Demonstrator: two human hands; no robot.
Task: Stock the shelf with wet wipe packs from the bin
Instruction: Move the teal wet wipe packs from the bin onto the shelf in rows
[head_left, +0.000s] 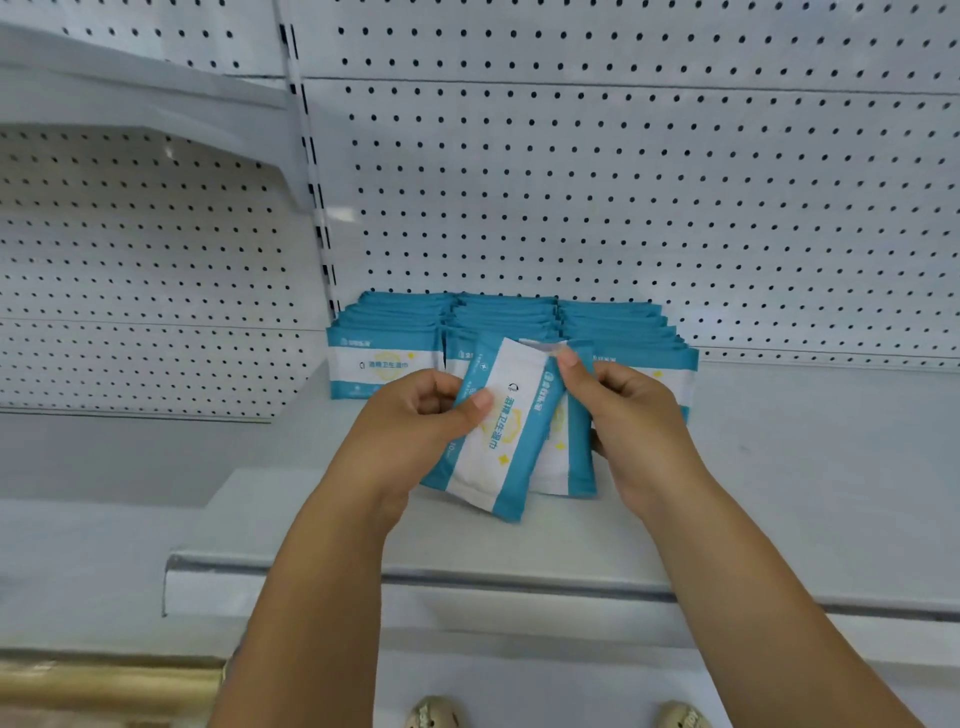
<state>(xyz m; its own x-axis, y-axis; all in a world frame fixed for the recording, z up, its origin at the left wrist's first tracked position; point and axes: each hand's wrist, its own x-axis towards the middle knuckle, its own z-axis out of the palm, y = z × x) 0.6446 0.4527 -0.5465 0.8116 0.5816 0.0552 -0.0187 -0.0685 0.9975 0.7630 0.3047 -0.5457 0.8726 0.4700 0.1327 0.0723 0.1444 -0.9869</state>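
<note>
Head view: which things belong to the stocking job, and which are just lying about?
Job: left hand, gripping the front pack; right hand, holding the pack behind; stocked rows; shelf.
Lying about: pegboard panel; shoes below.

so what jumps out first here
Dead centre, the left hand and right hand grip teal-and-white packs over the shelf. Behind them, three rows of the same product stand on edge against the white pegboard.
</note>
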